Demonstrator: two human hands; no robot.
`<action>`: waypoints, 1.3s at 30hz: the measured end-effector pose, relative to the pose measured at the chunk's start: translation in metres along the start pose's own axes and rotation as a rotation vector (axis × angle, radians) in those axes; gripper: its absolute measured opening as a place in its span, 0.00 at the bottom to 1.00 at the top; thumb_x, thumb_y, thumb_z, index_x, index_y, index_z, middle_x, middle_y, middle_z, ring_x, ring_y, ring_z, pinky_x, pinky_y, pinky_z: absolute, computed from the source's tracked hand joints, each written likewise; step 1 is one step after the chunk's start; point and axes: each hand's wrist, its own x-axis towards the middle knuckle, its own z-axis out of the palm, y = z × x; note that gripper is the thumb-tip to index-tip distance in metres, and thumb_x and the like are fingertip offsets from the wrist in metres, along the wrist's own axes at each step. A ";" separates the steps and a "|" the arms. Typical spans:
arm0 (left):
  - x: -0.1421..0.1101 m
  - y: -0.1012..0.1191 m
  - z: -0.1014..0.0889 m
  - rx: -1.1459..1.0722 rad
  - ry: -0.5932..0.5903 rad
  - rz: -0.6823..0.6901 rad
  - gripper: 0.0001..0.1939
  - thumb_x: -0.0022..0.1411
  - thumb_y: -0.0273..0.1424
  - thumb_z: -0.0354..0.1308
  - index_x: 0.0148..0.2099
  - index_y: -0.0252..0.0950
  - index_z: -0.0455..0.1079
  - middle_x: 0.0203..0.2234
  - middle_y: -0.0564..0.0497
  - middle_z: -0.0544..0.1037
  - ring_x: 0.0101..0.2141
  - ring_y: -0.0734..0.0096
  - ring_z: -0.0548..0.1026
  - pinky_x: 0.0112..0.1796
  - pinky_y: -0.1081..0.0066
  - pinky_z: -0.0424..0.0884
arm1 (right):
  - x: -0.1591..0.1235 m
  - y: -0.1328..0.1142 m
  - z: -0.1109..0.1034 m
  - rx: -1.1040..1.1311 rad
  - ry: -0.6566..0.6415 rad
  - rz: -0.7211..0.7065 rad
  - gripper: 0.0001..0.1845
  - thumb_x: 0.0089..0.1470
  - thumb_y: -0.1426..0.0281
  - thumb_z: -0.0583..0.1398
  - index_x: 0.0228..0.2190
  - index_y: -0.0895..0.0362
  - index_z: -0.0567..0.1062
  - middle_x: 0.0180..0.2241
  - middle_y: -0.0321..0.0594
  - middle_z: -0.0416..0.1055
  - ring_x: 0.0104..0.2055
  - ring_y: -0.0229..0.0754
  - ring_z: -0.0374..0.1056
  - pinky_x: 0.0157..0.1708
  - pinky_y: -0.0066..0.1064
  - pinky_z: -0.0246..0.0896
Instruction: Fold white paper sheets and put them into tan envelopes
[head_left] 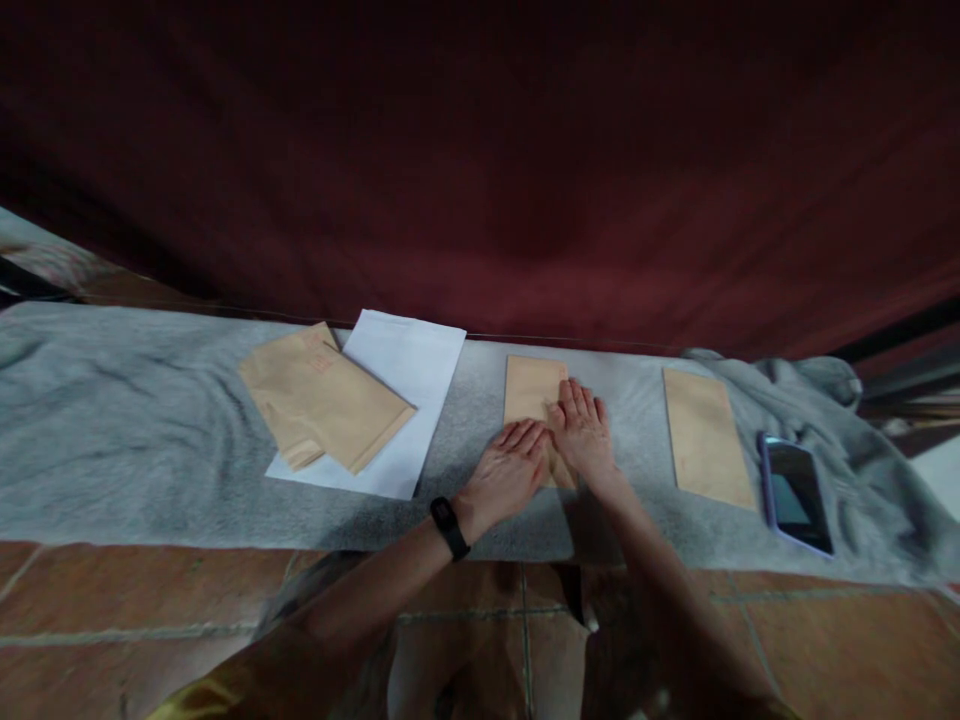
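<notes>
A brown paper envelope [531,385] lies flat on the grey cloth in front of me, partly covered by both hands. My left hand [510,470], with a black band on its wrist, rests on the envelope's lower left part, fingers stretched out. On its right side lies my right hand [583,430], palm down with the fingers extended. The two hands nearly meet at the thumbs. Neither hand grips anything. What is under the palms is hidden.
White paper sheets [409,360] lie to the left, with several brown envelopes [352,400] fanned over them. Another brown envelope [707,435] is at the right, beside a phone [799,495] in a purple case. Grey cloth [150,420] covers the bench. A dark red curtain [480,180] hangs behind.
</notes>
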 end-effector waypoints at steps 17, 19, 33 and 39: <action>0.041 -0.032 0.020 0.032 -0.047 -0.231 0.29 0.74 0.32 0.37 0.72 0.28 0.53 0.71 0.41 0.56 0.71 0.59 0.50 0.69 0.55 0.48 | -0.009 -0.030 -0.006 0.113 -0.087 -0.092 0.32 0.72 0.59 0.39 0.67 0.61 0.61 0.70 0.50 0.54 0.73 0.47 0.48 0.71 0.47 0.38; 0.045 -0.032 0.022 0.032 -0.038 -0.240 0.29 0.74 0.33 0.37 0.72 0.27 0.53 0.71 0.40 0.56 0.71 0.59 0.50 0.69 0.54 0.47 | -0.008 -0.029 -0.005 0.096 -0.062 -0.071 0.32 0.72 0.60 0.39 0.67 0.63 0.60 0.70 0.51 0.54 0.72 0.48 0.49 0.70 0.47 0.38; 0.053 -0.040 0.023 0.056 -0.021 -0.412 0.32 0.73 0.38 0.39 0.72 0.26 0.52 0.71 0.38 0.55 0.71 0.58 0.51 0.69 0.56 0.46 | -0.012 -0.010 -0.004 0.062 0.021 0.008 0.33 0.71 0.58 0.43 0.68 0.65 0.58 0.68 0.55 0.57 0.70 0.54 0.54 0.68 0.52 0.42; 0.051 -0.039 0.024 0.078 -0.019 -0.448 0.32 0.74 0.39 0.39 0.72 0.24 0.52 0.71 0.36 0.54 0.71 0.56 0.50 0.69 0.54 0.47 | -0.017 -0.006 -0.003 0.065 0.027 0.052 0.33 0.71 0.59 0.43 0.67 0.65 0.58 0.68 0.57 0.57 0.70 0.54 0.53 0.68 0.52 0.43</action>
